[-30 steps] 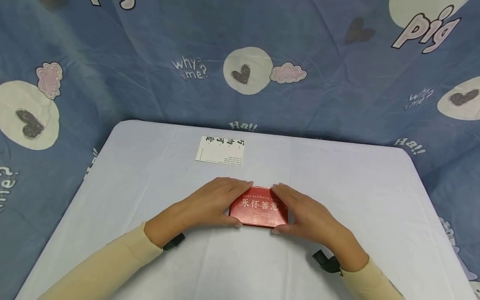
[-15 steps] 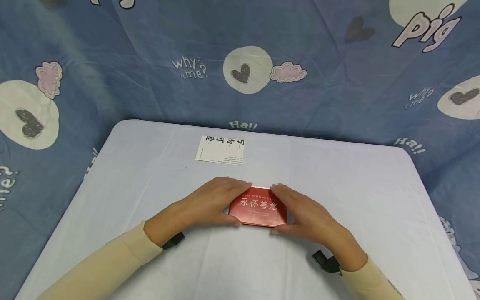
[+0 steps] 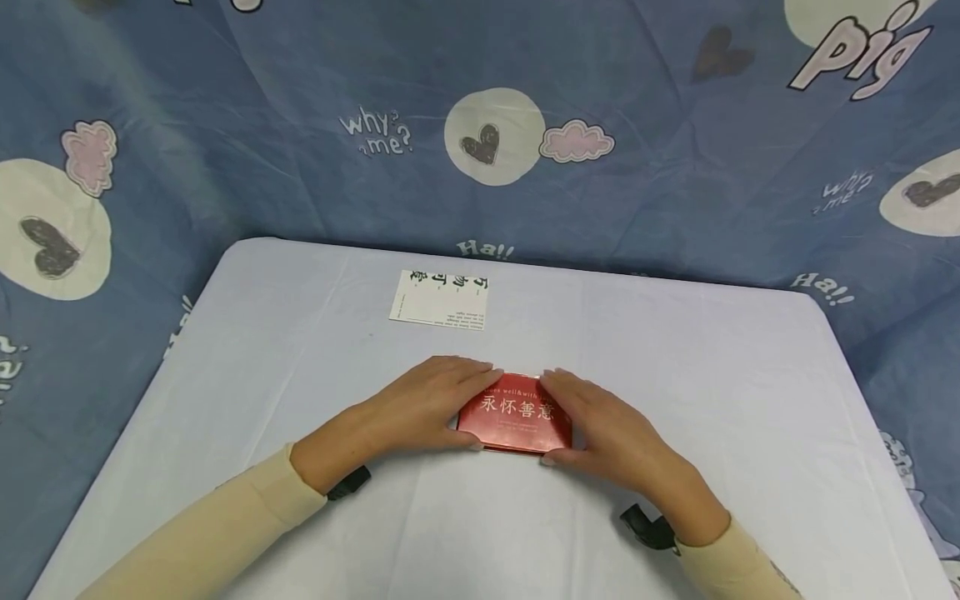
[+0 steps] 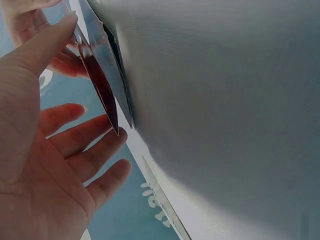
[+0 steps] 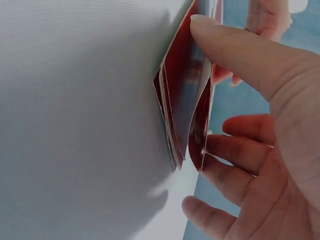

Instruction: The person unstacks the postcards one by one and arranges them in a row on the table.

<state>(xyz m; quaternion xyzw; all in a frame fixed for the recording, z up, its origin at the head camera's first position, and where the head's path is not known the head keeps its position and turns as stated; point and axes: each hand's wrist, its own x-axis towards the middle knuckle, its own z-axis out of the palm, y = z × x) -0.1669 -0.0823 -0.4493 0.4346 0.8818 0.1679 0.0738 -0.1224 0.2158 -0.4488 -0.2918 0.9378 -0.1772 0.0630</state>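
A small stack of red cards (image 3: 517, 412), with pale Chinese characters on its top face, lies low over the white table between the hands. My left hand (image 3: 431, 404) holds its left side, thumb at the near edge and fingers at the far edge. On the right side my right hand (image 3: 607, 425) grips the same way. In the right wrist view the red cards (image 5: 180, 95) show several layers, and one layer bows apart from the others. A gap also shows under the top red card (image 4: 100, 82) in the left wrist view. The fingers partly cover the stack's sides.
A white card (image 3: 438, 302) with dark green characters lies behind the hands, towards the table's back edge. The table has a white cloth (image 3: 675, 350). A blue patterned curtain (image 3: 315, 75) hangs behind and beside it. Dark wrist devices (image 3: 647, 527) sit under the wrists.
The hands keep their hold on the red cards almost unmoved. The stack and right hand have shifted very slightly left; the white card stays where it was.
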